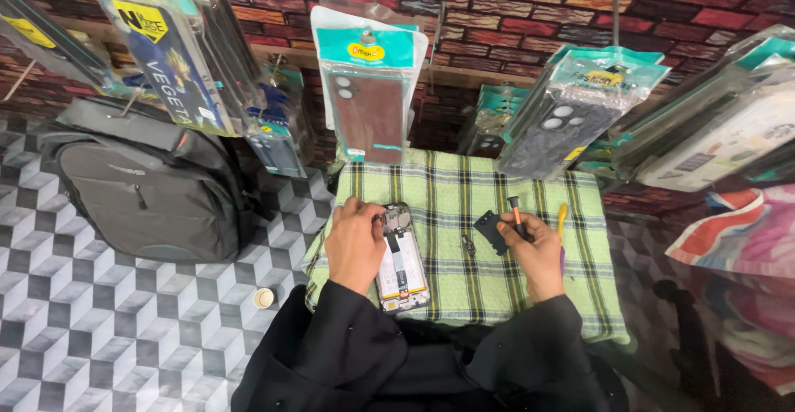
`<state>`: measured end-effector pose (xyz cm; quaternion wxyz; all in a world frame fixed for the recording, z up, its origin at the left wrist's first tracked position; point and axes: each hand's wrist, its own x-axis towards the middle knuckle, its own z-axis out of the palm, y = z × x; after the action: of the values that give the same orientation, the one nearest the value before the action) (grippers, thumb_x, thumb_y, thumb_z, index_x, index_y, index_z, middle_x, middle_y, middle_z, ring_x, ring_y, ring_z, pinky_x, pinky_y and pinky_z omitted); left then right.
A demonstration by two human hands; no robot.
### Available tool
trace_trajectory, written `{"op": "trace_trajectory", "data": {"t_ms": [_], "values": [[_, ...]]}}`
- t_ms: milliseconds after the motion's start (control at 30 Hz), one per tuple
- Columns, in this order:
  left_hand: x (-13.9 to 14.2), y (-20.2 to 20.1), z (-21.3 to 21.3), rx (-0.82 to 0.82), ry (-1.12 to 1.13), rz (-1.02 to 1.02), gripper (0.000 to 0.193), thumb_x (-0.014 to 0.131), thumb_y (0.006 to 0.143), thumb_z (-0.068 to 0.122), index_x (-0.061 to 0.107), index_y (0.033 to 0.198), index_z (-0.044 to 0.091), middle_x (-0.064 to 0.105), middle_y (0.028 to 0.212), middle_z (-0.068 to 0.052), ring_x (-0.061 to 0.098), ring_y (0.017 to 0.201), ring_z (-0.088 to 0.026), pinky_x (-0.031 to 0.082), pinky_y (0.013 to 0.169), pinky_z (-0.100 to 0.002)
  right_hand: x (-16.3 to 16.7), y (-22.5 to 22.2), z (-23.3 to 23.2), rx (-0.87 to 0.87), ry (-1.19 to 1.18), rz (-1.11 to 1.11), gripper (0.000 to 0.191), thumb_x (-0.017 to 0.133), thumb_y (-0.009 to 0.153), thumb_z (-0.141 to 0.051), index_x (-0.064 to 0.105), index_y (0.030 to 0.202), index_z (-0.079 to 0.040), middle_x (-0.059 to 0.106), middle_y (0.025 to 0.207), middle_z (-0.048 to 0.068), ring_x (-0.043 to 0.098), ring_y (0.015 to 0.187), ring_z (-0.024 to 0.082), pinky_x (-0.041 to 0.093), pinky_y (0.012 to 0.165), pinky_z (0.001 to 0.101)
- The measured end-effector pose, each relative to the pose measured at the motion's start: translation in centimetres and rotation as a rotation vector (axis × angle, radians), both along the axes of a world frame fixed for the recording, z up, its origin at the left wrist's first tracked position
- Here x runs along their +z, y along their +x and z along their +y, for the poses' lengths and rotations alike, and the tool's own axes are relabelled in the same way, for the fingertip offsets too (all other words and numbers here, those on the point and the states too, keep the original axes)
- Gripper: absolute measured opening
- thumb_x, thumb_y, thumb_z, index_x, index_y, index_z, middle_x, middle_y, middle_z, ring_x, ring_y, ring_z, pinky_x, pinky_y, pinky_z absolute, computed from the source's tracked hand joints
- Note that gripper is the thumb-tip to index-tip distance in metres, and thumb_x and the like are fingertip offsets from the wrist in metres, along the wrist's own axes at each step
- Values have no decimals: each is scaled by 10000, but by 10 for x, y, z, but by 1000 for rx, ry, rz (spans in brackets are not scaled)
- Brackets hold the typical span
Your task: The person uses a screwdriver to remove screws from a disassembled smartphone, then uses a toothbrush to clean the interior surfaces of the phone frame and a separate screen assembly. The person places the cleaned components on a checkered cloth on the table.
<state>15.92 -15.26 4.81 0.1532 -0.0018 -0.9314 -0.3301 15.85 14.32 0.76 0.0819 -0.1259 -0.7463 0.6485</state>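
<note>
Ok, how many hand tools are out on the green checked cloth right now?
2 that show: a screwdriver with an orange collar in the right hand, and a yellow-handled tool lying just right of that hand. The hands may hide others.

Bare green checked cloth point(464, 188) lies free between the hands; hanging phone-case packs point(368, 89) crowd above.

Opened phone's point(401, 263) left edge under left hand point(354, 242)
</note>
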Motion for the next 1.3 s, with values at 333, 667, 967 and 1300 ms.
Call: {"op": "trace_trajectory", "data": {"t_ms": [333, 667, 967, 1300], "values": [[0, -7, -8, -74, 293, -73, 133, 634, 899, 70, 697, 1011, 103, 730, 967, -80, 702, 853, -288, 533, 739, -422, -14, 2, 15, 36, 100, 15, 211, 732, 922, -76, 755, 1125, -19, 681, 878, -15, 546, 759, 54, 427, 685, 228], [-11, -11, -13, -66, 292, -66, 157, 601, 922, 54, 672, 1056, 96, 767, 918, -111, 723, 817, -328, 529, 708, -451, -7, 2, -5, 85, 104, 91, 202, 714, 924, -86, 739, 1114, -21, 715, 909, -41, 591, 790, 32, 468, 712, 206], [-23, -15, -18, -60, 299, 2, 366, 631, 852, -31, 646, 1193, 101, 712, 866, -207, 681, 796, -391, 512, 697, -493, 6, 6, -80, 197, 347, 106, 225, 776, 877, -120, 767, 1090, -49, 677, 732, 2, 497, 625, 49, 412, 557, 247], [-36, -16, -11, -68, 509, -72, 368, 606, 837, -55, 672, 1170, 89, 748, 929, -104, 752, 796, -240, 573, 708, -360, 13, 12, -139, 325, 280, 218, 245, 879, 745, -118, 675, 829, -14, 660, 709, -1, 589, 636, 65, 502, 600, 253]]}}
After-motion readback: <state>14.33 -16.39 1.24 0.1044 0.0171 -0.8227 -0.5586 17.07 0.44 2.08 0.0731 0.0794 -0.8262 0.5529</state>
